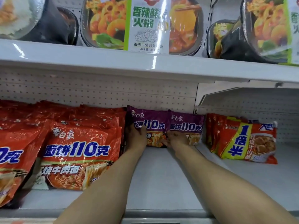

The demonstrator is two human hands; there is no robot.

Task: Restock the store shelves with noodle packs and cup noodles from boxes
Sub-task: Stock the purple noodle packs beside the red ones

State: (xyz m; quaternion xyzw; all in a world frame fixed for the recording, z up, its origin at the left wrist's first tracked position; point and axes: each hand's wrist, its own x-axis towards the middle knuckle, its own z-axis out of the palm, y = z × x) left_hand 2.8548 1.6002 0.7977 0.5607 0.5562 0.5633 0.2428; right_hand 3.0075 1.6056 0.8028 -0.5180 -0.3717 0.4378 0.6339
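Two purple noodle packs [166,126] stood upright at the shelf [161,172] back, faces outward to be read. Left hand [135,137] flat against the left pack's front, fingers mostly straight, pressing more than gripping; right hand [177,139] low on the right pack, fingers spread, grip hard to tell. Glossy, crinkly film, pillow-shaped. Left of the left hand, stacked red packs [79,152]; right of the right hand, leaning red-and-yellow packs [241,139]. Above both hands, rigid hotpot trays [142,25]
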